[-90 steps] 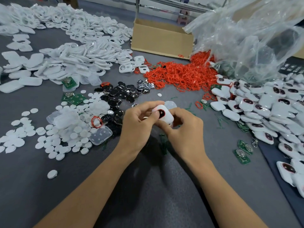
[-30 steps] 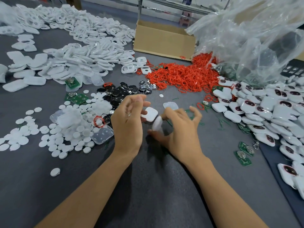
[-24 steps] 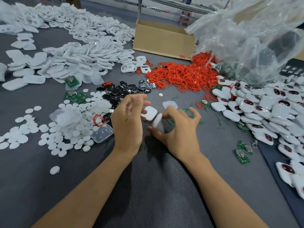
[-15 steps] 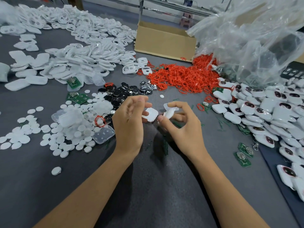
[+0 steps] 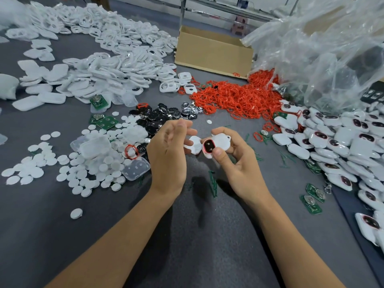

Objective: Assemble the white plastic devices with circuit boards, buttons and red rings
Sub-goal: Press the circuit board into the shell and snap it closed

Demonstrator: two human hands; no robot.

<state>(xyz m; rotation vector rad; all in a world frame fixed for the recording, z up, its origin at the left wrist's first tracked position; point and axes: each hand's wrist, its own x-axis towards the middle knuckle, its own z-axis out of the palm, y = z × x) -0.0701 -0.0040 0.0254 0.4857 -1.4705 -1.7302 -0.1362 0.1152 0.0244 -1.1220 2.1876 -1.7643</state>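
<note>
Head view: two hands meet over the near middle of a grey table [image 5: 197, 235]. The right hand [image 5: 236, 165] grips one white device [image 5: 208, 146], thumb curled over its near end and fingers wrapped behind. The device's face is up, showing one red ring round a dark button. One white shell [image 5: 222, 139] shows just behind it; I cannot tell whether it is held or lying on the table. The left hand [image 5: 168, 156], fingers loosely curled, holds one white cover [image 5: 192, 144] at its fingertips, touching the device.

One heap of red rings [image 5: 239, 98] lies far right of centre, and one cardboard box [image 5: 212, 51] and one clear plastic bag [image 5: 332, 50] stand beyond it. Finished units [image 5: 336, 142] on the right, empty shells [image 5: 108, 65] far left, white discs [image 5: 91, 169] near left and dark buttons [image 5: 158, 116] are too many to count. Three circuit boards [image 5: 312, 204] lie near right. Metal rails cross the far room.

Half a second ago the right fingertips pinched the device edge-on; now it is turned face up. The left hand's hold matches.
</note>
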